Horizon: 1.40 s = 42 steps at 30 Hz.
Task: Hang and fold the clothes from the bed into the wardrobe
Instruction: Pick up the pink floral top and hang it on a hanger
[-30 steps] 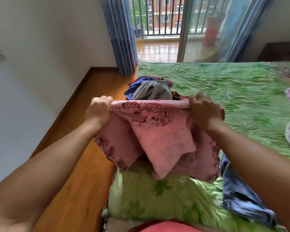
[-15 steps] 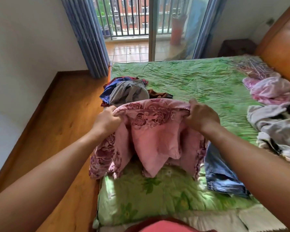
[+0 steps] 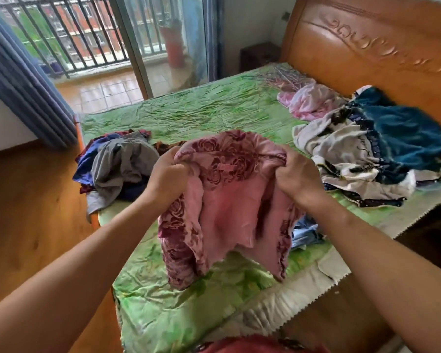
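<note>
A pink garment with a dark rose pattern (image 3: 229, 200) hangs above the green bed sheet (image 3: 201, 113), held up by its top edge. My left hand (image 3: 167, 175) grips its left side and my right hand (image 3: 294, 174) grips its right side. A pile of grey, blue and dark red clothes (image 3: 115, 166) lies at the bed's left edge. To the right lies a heap of white and teal clothes (image 3: 372, 151), with a pale pink garment (image 3: 308, 100) behind it. Blue denim (image 3: 304, 233) shows under the held garment.
A carved wooden headboard (image 3: 367, 54) stands at the right. Several hangers (image 3: 283, 75) lie near the bed's far corner. A dark nightstand (image 3: 260, 54) stands beside the glass balcony door (image 3: 163, 42). Blue curtains (image 3: 23, 90) hang at the left over the wooden floor (image 3: 31, 212).
The view has swung right, bringing the headboard and right-hand clothes into sight. My hands have drawn closer together, bunching the pink garment's top edge.
</note>
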Available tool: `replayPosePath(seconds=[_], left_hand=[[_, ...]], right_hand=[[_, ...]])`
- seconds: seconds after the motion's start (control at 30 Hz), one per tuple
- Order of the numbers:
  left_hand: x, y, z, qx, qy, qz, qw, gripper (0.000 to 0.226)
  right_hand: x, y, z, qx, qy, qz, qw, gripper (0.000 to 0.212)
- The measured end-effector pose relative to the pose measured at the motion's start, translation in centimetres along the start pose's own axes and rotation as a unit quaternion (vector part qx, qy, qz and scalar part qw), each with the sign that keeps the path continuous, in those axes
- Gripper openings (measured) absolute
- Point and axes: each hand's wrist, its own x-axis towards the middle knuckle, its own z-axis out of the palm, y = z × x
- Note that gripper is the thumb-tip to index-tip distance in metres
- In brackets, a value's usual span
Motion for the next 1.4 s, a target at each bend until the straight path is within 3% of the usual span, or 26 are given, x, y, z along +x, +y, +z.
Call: replayPosePath(seconds=[0.23,0.5,0.7,0.83,1.0,1.23,1.4], left_hand=[[-1.7,3.5,9.0,-0.016,-0.068,0.019,0.997,0.032],[-4.0,8.4,20.6,-0.025,-0.126,0.048,0.991,0.024],[-4.3,9.7,27.1,0.045,-0.147,0.073,0.985,0.029],[-4.8,10.2,31.5,0.075,-0.198,0.096,0.973,0.03],[-4.2,11.0,38.2,0.089,-0.25,0.115,0.957,0.035],[-3.8,13.3,49.2,0.118,-0.382,0.179,0.899,0.027],[-5.9,15.6,55.1,0.113,-0.492,0.198,0.84,0.019]], right_hand=[[-3.1,5.3,-6.1,0.069,0.066,0.043,0.995,0.038],[-7.3,13.1,-12.7,0.106,0.113,0.103,0.983,0.052],[-11.6,19.6,-16.2,0.104,0.121,0.157,0.975,0.025],[-14.1,22.9,-17.7,0.108,0.144,0.199,0.963,0.034],[-16.7,26.4,-20.8,0.108,0.188,0.254,0.943,0.013],[-20.7,30.4,-26.0,0.088,0.25,0.386,0.884,0.027],[-23.5,31.2,-27.8,0.093,0.283,0.481,0.825,0.02]])
